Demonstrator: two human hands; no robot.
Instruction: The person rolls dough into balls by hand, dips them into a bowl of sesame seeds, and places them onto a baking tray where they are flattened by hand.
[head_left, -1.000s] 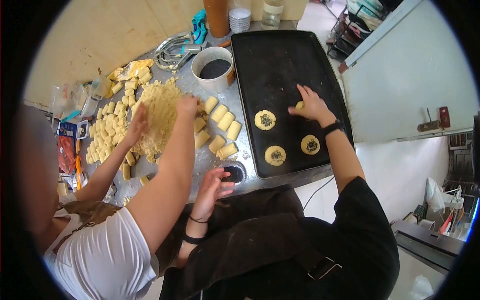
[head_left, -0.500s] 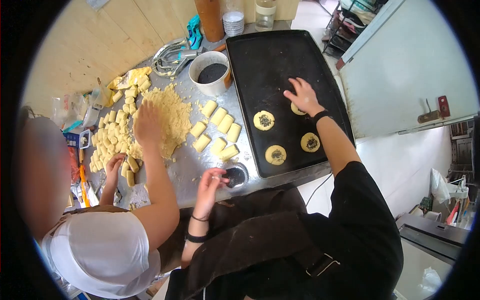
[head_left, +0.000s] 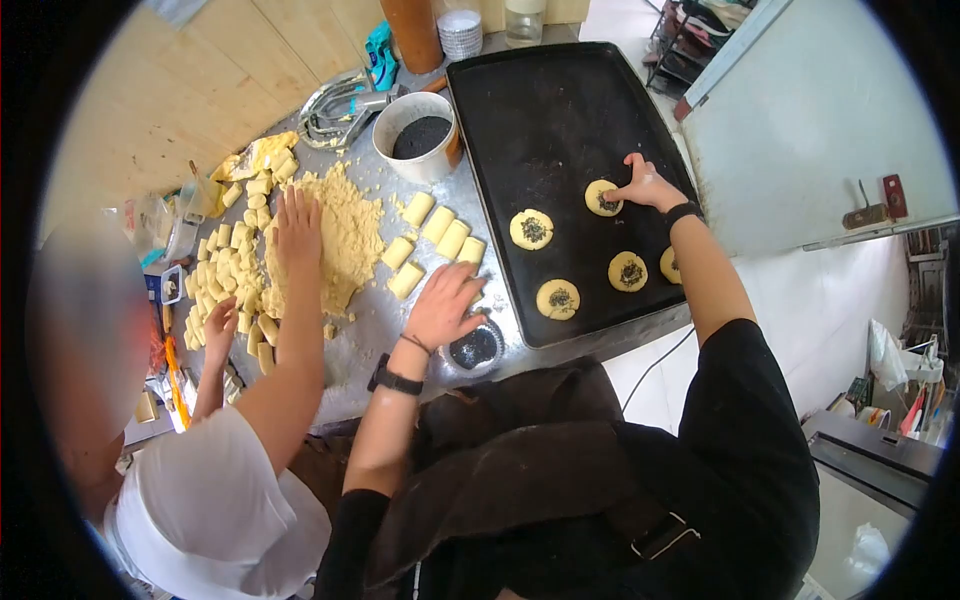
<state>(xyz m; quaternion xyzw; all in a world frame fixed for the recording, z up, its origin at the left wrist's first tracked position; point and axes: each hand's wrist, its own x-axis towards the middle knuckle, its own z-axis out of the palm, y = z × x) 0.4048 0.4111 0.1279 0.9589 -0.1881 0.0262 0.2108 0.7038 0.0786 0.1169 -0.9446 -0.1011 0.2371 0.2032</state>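
My left hand reaches over the front of a group of short dough pieces, fingers stretched forward and thumb apart; the pieces beneath it are mostly hidden. Just below its thumb is a small clear cup of black seeds. Over the baking tray, my right hand has its thumb on the dark-topped middle of a flat dough round, with the index finger raised away. Other dough rounds with dark seeds in their centres lie on the tray, one partly behind my right forearm.
A person's hand rests on crumbly dough at left, the other hand beside many cut pieces. A white tub of black filling and a metal mixer beater stand behind. A door is at right.
My left hand has moved from beside the seed cup onto the dough pieces. My right hand has shifted right, its thumb now on the round it was partly covering. The view has shifted slightly.
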